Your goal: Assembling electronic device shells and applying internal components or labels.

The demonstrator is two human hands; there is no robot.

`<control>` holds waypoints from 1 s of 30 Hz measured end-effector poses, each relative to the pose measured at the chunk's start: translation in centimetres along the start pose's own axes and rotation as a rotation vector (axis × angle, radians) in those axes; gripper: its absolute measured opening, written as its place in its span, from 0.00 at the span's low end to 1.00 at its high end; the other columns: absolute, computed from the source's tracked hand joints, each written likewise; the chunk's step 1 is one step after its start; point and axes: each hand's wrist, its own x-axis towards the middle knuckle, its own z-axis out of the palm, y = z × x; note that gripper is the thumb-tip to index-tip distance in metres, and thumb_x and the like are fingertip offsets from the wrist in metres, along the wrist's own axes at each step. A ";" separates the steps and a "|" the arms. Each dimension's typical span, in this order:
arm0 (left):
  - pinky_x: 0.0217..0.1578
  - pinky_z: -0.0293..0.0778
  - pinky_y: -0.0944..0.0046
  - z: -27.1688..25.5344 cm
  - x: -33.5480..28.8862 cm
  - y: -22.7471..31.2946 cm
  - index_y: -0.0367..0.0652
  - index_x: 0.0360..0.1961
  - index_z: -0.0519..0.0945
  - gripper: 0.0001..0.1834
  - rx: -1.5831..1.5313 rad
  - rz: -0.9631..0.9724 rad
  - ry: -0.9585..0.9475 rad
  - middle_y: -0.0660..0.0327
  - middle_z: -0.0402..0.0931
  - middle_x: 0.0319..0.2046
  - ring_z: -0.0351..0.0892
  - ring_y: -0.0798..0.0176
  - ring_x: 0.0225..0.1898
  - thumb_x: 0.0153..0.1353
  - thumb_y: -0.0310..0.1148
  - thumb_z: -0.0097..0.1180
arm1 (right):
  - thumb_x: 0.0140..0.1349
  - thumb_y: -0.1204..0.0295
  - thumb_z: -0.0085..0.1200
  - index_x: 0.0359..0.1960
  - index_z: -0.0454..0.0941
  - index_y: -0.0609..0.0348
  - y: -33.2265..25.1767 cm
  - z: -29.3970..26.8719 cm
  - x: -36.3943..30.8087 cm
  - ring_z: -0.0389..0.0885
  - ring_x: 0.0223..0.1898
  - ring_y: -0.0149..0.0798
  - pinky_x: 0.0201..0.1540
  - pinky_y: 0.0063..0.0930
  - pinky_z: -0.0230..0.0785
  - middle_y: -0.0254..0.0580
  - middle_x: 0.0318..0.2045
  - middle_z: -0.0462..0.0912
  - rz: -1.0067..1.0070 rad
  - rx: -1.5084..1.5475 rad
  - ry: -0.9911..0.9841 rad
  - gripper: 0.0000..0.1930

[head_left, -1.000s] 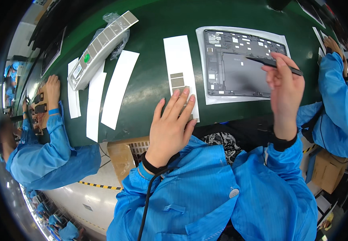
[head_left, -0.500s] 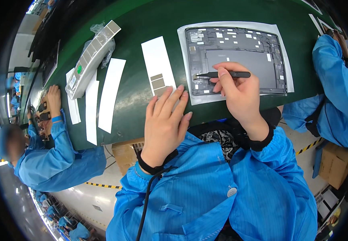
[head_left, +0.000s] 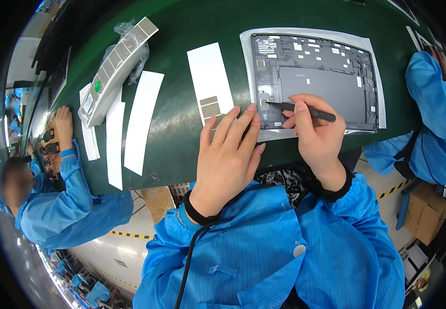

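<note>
In my right hand (head_left: 319, 135) a pair of black tweezers (head_left: 321, 114) is pinched, its tips pointing left. They meet or hover over a small greyish-tan square (head_left: 263, 103) at the left edge of a dark tablet-like housing (head_left: 331, 91); contact cannot be made out. Small white pieces dot the housing, which lies on a white sheet (head_left: 382, 98). My left hand (head_left: 226, 157) has its fingers outstretched, between the housing's left edge and a white backing strip (head_left: 210, 67), partly covering the strip's near end. Greyish-brown rectangular stickers (head_left: 211, 109) sit on that strip.
Farther left on the green table (head_left: 176, 149) lie a curved stack of sticker strips (head_left: 110, 67) with clear plastic wrap (head_left: 141, 61), and blank white strips (head_left: 143, 123). A co-worker in blue (head_left: 63, 201) is at left, another sleeve (head_left: 431, 95) at right.
My left hand has shifted right, toward the housing's left edge. The tweezers now slant more, their rear end lower, with the tips still at the small square. The view has shifted slightly.
</note>
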 end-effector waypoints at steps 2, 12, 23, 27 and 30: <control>0.63 0.58 0.46 0.1 0.1 0.1 0.40 0.58 0.76 0.26 -0.005 0.000 0.002 0.59 0.69 0.63 0.66 0.52 0.65 0.57 0.33 0.62 | 0.66 0.78 0.53 0.40 0.80 0.73 -0.1 0.0 -0.1 0.86 0.30 0.33 0.30 0.22 0.79 0.44 0.31 0.84 0.000 -0.029 -0.004 0.08; 0.59 0.63 0.48 0.7 2.2 0.9 0.38 0.59 0.74 0.31 0.033 -0.003 0.069 0.57 0.71 0.50 0.70 0.53 0.54 0.54 0.38 0.65 | 0.65 0.79 0.54 0.40 0.80 0.72 0.2 0.1 -0.1 0.87 0.30 0.34 0.31 0.23 0.80 0.44 0.32 0.85 -0.006 -0.039 0.005 0.07; 0.51 0.65 0.54 1.6 3.2 2.5 0.33 0.55 0.76 0.34 0.245 -0.013 0.070 0.55 0.70 0.46 0.69 0.54 0.50 0.51 0.46 0.66 | 0.70 0.74 0.49 0.39 0.78 0.71 -0.3 -1.1 0.5 0.80 0.24 0.28 0.25 0.18 0.70 0.48 0.29 0.83 -0.051 0.092 0.165 0.10; 0.51 0.64 0.55 0.4 2.9 1.7 0.34 0.56 0.76 0.34 0.172 -0.001 0.078 0.55 0.71 0.48 0.70 0.52 0.49 0.51 0.45 0.66 | 0.71 0.72 0.47 0.38 0.76 0.70 -0.4 -2.9 0.3 0.78 0.23 0.29 0.24 0.18 0.66 0.47 0.31 0.82 -0.158 0.229 0.198 0.11; 0.54 0.65 0.53 -1.5 1.4 1.0 0.37 0.58 0.75 0.33 0.060 0.006 0.079 0.54 0.70 0.52 0.70 0.47 0.51 0.52 0.40 0.67 | 0.71 0.70 0.47 0.38 0.76 0.70 -1.8 -3.5 0.1 0.78 0.22 0.29 0.23 0.18 0.66 0.46 0.29 0.81 -0.110 0.236 0.195 0.12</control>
